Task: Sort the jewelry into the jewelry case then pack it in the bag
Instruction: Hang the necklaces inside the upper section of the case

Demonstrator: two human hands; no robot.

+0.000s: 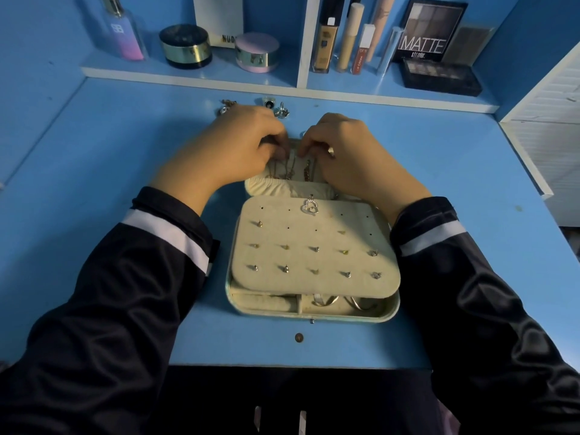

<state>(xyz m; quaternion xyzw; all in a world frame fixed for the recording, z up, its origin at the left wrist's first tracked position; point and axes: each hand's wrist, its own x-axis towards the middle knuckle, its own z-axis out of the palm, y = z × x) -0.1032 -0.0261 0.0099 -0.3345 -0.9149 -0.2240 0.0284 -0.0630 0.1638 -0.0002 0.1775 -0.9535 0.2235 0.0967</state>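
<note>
In the head view, the open jewelry case sits in the middle of the blue surface, its lid laid back toward the top of the frame. A cream earring panel covers most of the lower tray, with rows of small studs pushed through it and a silver heart pendant lying at its upper edge. Below the panel's near edge, metal rings show in a compartment of the tray. The left hand and right hand meet over the top edge of the lid. Each grip is closed small, with fingertips curled and pinching the upper ends of the thin necklace chains that hang down the lid's lining to a gathered pocket. Both arms wear dark sleeves with a white stripe. Just above the left hand, near the top edge of the surface, lies loose jewelry. Across the top of the frame, a shelf holds cosmetics, among them a palette marked MATTE at upper right.
</note>
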